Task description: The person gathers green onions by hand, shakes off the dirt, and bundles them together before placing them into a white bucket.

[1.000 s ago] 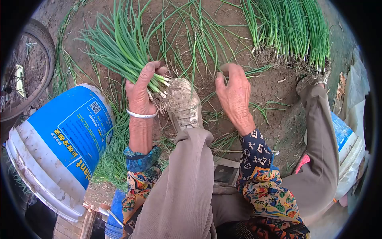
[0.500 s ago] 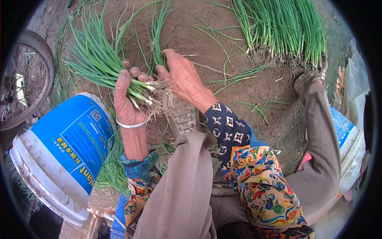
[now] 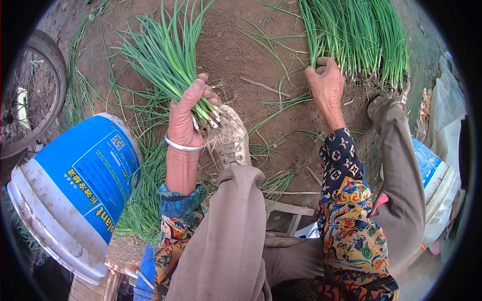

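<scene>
A bunch of green onions (image 3: 168, 62) is clasped in my left hand (image 3: 188, 113), its white, rooty ends hanging over my shoe and its leaves fanning up and left. My right hand (image 3: 327, 90) is at the left end of a large pile of green onions (image 3: 356, 37) at the upper right, with thumb and fingers pinched at the base of the leftmost stalks. The pile lies on the soil with its roots toward me. Loose green leaves (image 3: 143, 170) lie on the ground left of my left wrist.
A blue and white bucket (image 3: 85, 175) lies tilted at the left, below a bicycle wheel (image 3: 37, 95). My shoe (image 3: 233, 143) stands between my arms. Another bucket (image 3: 429, 170) and plastic sheeting (image 3: 444, 103) are at the right. A thin stick (image 3: 263, 87) lies on the soil.
My right hand has moved from beside the held bunch to the pile at the upper right. My left hand and its bunch have shifted right, and the bunch is more upright.
</scene>
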A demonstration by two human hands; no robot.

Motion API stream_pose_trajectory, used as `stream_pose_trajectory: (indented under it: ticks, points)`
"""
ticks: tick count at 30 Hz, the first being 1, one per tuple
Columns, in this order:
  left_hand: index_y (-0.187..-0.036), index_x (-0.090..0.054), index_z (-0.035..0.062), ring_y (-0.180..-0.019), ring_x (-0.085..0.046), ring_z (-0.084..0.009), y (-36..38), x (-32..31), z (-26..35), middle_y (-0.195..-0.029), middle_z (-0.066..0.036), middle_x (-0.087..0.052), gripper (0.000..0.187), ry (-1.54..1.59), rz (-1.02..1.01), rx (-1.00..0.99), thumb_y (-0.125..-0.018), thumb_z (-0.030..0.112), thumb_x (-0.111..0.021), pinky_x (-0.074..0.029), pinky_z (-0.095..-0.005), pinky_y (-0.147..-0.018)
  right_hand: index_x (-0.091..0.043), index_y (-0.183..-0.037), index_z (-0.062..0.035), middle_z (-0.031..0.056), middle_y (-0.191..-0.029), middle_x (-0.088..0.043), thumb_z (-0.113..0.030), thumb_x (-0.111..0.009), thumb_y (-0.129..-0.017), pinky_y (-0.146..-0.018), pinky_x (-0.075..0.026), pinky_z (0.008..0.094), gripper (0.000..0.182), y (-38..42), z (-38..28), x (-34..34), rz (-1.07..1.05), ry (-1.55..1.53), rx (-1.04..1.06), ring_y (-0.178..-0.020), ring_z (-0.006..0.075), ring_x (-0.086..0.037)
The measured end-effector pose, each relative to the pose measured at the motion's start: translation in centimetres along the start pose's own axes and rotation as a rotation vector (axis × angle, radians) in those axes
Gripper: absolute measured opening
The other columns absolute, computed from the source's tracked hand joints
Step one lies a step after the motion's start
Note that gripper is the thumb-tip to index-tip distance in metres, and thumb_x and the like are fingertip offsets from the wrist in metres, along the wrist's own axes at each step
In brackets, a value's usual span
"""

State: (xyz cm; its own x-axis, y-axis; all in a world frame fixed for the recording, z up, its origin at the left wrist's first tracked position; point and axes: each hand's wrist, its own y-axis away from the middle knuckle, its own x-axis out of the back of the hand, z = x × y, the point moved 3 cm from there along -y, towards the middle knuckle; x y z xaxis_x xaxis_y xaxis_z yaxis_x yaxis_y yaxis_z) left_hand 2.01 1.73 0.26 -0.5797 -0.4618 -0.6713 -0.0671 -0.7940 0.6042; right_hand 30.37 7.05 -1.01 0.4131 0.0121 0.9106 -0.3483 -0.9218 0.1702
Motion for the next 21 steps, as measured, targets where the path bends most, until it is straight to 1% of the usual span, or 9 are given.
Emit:
stream_pose_trajectory:
  ticks: [3, 4, 7, 8, 9, 11, 15, 19, 21]
  points:
    - [-0.102, -0.059, -0.0017, -0.073, -0.062, -0.0143, -0.2, -0.3, -0.5, -0.084, -0.008, -0.064, 0.029, -0.162, 0.031, 0.01, -0.079, 0.008, -0.073, -0.054, -0.0285, -0.063, -0.061, -0.086, -0.0015, -0.0033, -0.061, -0.049, -0.02, -0.061, -0.083, -0.057, -0.041, 0.0292, 0.019, 0.9, -0.1, 0.0, -0.313, -0.686, -0.29, -0.057, 0.0106, -0.046]
    - [-0.102, -0.059, -0.0015, -0.075, -0.063, -0.015, -0.1, -0.8, -0.8, -0.087, -0.009, -0.066, 0.03, -0.256, 0.043, 0.028, -0.078, 0.008, -0.074, -0.054, -0.0286, -0.064, -0.061, -0.083, -0.0022, -0.005, -0.065, -0.046, -0.025, -0.061, -0.085, -0.054, -0.035, 0.0238, 0.023, 1.7, -1.0, 0.1, -0.335, -0.631, -0.192, -0.061, 0.0046, -0.04]
    - [-0.102, -0.061, 0.0005, -0.082, -0.065, -0.0163, -0.2, -2.0, -2.4, -0.096, -0.012, -0.068, 0.032, -0.415, 0.025, 0.048, -0.076, 0.009, -0.077, -0.054, -0.0288, -0.07, -0.058, -0.09, 0.0013, 0.0025, -0.063, -0.047, -0.024, -0.056, -0.089, -0.057, -0.039, 0.0277, 0.025, 5.9, -5.0, -0.1, -0.421, -0.659, 0.109, -0.062, 0.008, -0.042]
    - [-0.103, -0.061, 0.0012, -0.083, -0.065, -0.0161, -0.3, -2.6, -3.1, -0.096, -0.01, -0.068, 0.032, -0.442, 0.011, 0.024, -0.076, 0.011, -0.076, -0.053, -0.029, -0.073, -0.057, -0.093, 0.0015, 0.0108, -0.069, -0.052, -0.019, -0.055, -0.088, -0.06, -0.043, 0.0336, 0.021, 7.0, -6.7, 0.8, -0.513, -0.555, 0.123, -0.063, 0.0162, -0.05]
    - [-0.104, -0.061, 0.0018, -0.084, -0.065, -0.0158, -0.3, -2.9, -3.6, -0.096, -0.009, -0.067, 0.032, -0.466, -0.003, -0.004, -0.077, 0.012, -0.076, -0.053, -0.0293, -0.075, -0.057, -0.095, 0.0011, 0.017, -0.08, -0.058, -0.015, -0.055, -0.086, -0.065, -0.046, 0.0396, 0.019, 8.0, -7.9, 0.7, -0.435, -0.557, 0.321, -0.069, 0.0294, -0.056]
    - [-0.102, -0.062, 0.0024, -0.083, -0.064, -0.015, -0.2, -2.8, -4.1, -0.096, -0.007, -0.067, 0.03, -0.478, -0.038, 0.019, -0.077, 0.012, -0.076, -0.052, -0.0282, -0.073, -0.057, -0.096, 0.0017, 0.019, -0.09, -0.061, -0.012, -0.055, -0.083, -0.07, -0.048, 0.0428, 0.019, 9.5, -8.6, 0.0, -0.248, -0.55, 0.52, -0.077, 0.0379, -0.057]
    - [-0.1, -0.062, 0.0023, -0.079, -0.065, -0.0163, -0.3, -1.2, -4.0, -0.088, -0.008, -0.068, 0.029, -0.485, 0.076, 0.031, -0.077, 0.014, -0.076, -0.053, -0.0286, -0.068, -0.058, -0.094, 0.0013, 0.0181, -0.092, -0.063, -0.017, -0.06, -0.083, -0.072, -0.049, 0.0406, 0.021, 6.1, -6.8, 2.1, -0.465, -0.385, 0.157, -0.08, 0.0337, -0.061]
    - [-0.096, -0.061, 0.0026, -0.076, -0.067, -0.0209, -0.1, -1.5, -2.7, -0.082, -0.01, -0.068, 0.025, -0.402, 0.065, 0.014, -0.079, 0.016, -0.073, -0.054, -0.0308, -0.065, -0.062, -0.089, 0.0034, 0.0166, -0.081, -0.065, -0.018, -0.062, -0.082, -0.072, -0.049, 0.0408, 0.022, 0.8, -1.0, 0.6, 0.185, -0.006, 0.122, -0.075, 0.0306, -0.063]
    - [-0.095, -0.061, 0.0027, -0.077, -0.067, -0.0219, -0.1, -1.2, -2.4, -0.082, -0.01, -0.068, 0.024, -0.396, 0.074, 0.005, -0.079, 0.015, -0.073, -0.054, -0.0314, -0.065, -0.062, -0.09, 0.0039, 0.0172, -0.081, -0.066, -0.018, -0.062, -0.081, -0.072, -0.049, 0.0413, 0.024, -0.3, -0.1, 0.0, 0.112, 0.015, 0.086, -0.077, 0.03, -0.064]
